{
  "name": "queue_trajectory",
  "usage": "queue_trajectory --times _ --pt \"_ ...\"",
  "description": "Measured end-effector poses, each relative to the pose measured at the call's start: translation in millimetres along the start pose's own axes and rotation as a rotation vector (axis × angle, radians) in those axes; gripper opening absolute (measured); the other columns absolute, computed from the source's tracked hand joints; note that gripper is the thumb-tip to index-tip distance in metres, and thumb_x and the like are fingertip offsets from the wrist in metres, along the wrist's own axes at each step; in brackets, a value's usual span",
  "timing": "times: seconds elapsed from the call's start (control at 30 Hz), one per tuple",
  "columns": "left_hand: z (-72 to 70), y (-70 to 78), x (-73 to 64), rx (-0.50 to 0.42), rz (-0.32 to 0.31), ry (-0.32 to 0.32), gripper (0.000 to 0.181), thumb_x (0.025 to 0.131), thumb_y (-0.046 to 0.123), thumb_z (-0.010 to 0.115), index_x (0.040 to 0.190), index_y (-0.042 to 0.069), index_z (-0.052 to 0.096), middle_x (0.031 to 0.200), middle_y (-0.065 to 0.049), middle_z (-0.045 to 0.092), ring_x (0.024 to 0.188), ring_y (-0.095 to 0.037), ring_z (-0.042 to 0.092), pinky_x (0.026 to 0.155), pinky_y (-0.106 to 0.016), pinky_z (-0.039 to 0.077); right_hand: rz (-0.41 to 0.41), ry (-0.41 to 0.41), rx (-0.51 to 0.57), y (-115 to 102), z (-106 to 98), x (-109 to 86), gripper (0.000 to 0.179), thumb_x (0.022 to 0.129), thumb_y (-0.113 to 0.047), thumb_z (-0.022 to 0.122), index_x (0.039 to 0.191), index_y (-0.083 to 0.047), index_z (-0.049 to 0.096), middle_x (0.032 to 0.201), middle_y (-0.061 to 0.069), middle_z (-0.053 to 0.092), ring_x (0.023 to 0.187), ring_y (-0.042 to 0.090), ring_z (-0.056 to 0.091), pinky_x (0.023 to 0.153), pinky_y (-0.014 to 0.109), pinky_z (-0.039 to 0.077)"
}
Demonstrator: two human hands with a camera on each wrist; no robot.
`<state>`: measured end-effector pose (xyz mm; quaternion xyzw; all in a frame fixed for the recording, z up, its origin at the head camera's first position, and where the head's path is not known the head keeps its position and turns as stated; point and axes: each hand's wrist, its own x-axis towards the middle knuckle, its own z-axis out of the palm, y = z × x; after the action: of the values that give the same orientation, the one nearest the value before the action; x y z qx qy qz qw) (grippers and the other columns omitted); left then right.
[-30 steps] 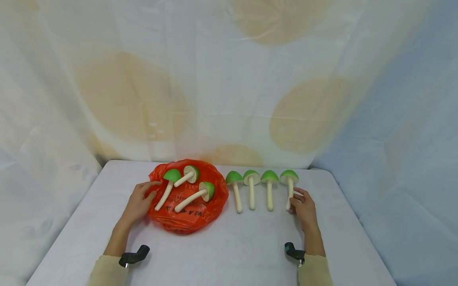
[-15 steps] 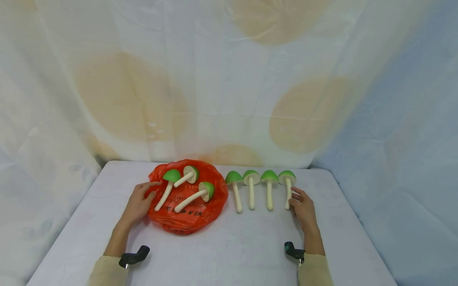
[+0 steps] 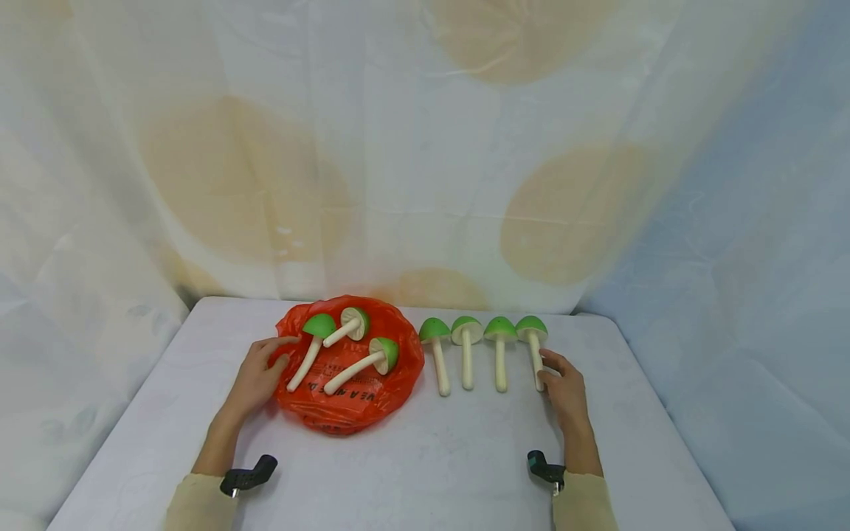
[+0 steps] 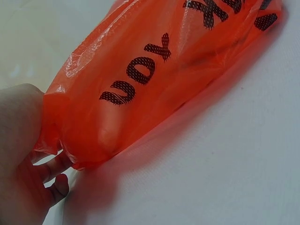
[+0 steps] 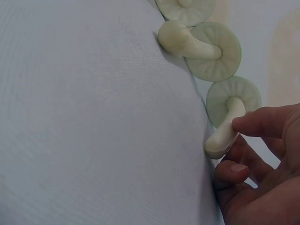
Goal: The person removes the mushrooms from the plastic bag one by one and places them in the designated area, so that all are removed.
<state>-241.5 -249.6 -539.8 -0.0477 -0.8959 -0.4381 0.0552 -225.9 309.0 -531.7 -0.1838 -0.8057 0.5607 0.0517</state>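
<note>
A red plastic bag (image 3: 325, 413) with its top spread wide and black lettering lies on the left. My left hand (image 3: 257, 377) grips its left edge; in the left wrist view, fingers (image 4: 57, 190) show below the bag's film. Three toy mushrooms with green caps and pale stems rest in the bag, one of them a mushroom (image 3: 361, 366) near its right side. To the right, several more form a row. My right hand (image 3: 566, 387) pinches the stem of the rightmost mushroom (image 3: 532, 325). That stem (image 5: 225, 136) sits between the fingers in the right wrist view.
Left of the held one, the row has a mushroom (image 3: 501, 330), another mushroom (image 3: 467, 331) and a third mushroom (image 3: 434, 330) near the bag. The white table (image 3: 425, 472) ends against a spotted curtain (image 3: 425, 184) behind. Each wrist wears a black camera.
The rightmost mushroom has shifted slightly left at the cap, and its stem now slants toward my right hand. My left hand and the bag have stayed in place.
</note>
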Motion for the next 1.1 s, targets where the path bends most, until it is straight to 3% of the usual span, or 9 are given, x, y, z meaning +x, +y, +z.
queue_trajectory --times 0.37,0.63,0.87,1.1 --pt "-0.9 1.9 0.8 0.009 0.007 -0.004 0.035 0.106 0.016 0.044 0.138 0.012 0.057 0.142 -0.025 0.040 0.133 -0.045 0.037 0.107 -0.070 0.033 0.000 -0.009 0.000 1.8 -3.6 -0.2 0.049 0.097 -0.012 0.058 0.146 -0.020 0.052 0.145 0.011 0.051 0.099 0.024 0.052 0.066 0.027 0.045" --pt "-0.1 2.2 1.0 0.002 -0.002 -0.001 0.034 0.106 0.016 0.046 0.138 0.012 0.058 0.142 -0.024 0.041 0.133 -0.043 0.037 0.108 -0.070 0.032 0.002 -0.023 0.050 3.0 -4.8 0.1 0.050 0.099 -0.007 0.053 0.148 -0.015 0.050 0.142 0.018 0.053 0.110 0.030 0.056 0.070 0.027 0.050" --pt "0.4 2.0 0.2 -0.002 0.001 -0.004 0.034 0.106 0.015 0.046 0.137 0.012 0.058 0.141 -0.025 0.041 0.134 -0.044 0.037 0.108 -0.070 0.031 -0.010 -0.018 0.014 5.8 -5.2 0.9 0.046 0.099 -0.008 0.054 0.144 -0.016 0.054 0.145 0.014 0.051 0.124 0.028 0.050 0.085 0.029 0.048" --pt "-0.3 0.1 0.5 0.009 -0.002 -0.011 0.035 0.106 0.016 0.045 0.139 0.012 0.057 0.143 -0.025 0.039 0.134 -0.045 0.036 0.107 -0.071 0.033 -0.030 -0.031 -0.022 6.9 -4.2 0.2 0.042 0.099 -0.009 0.056 0.141 -0.012 0.057 0.150 0.013 0.047 0.138 0.031 0.041 0.104 0.044 0.042"
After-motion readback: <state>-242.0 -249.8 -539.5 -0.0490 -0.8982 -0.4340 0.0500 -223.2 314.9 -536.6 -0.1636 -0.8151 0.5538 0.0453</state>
